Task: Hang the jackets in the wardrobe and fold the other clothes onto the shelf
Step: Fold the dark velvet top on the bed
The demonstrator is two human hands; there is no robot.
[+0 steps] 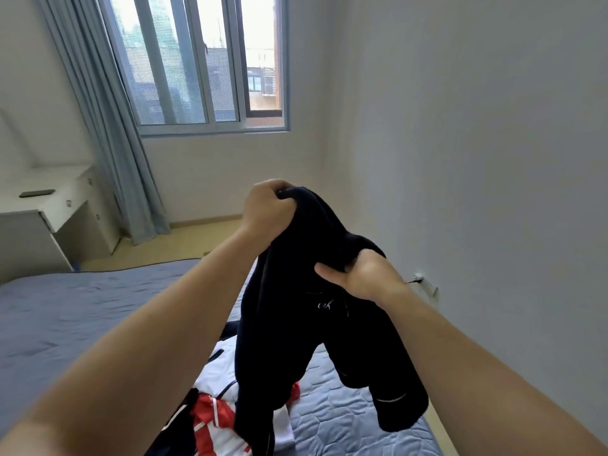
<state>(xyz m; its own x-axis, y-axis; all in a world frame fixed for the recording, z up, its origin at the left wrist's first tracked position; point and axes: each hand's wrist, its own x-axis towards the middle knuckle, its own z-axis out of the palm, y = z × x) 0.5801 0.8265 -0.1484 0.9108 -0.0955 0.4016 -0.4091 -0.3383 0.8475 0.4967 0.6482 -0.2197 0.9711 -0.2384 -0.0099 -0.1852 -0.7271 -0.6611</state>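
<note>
Here a dark garment [316,317] was held up over the bed [82,307], toward five o'clock of the frame's centre. It was bunched in the left hand [268,210], fingers clamped on its top fold, and pinched by the right hand [362,278] lower down. A red-and-white pile [217,406] lay beneath at six o'clock. A dangling sleeve could be snagged on that pile and drag it off, judging by the overlap.

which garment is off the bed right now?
The black garment, gripped at its top by both the left hand and right hand. The white-and-red clothes lie on the bed.
</note>
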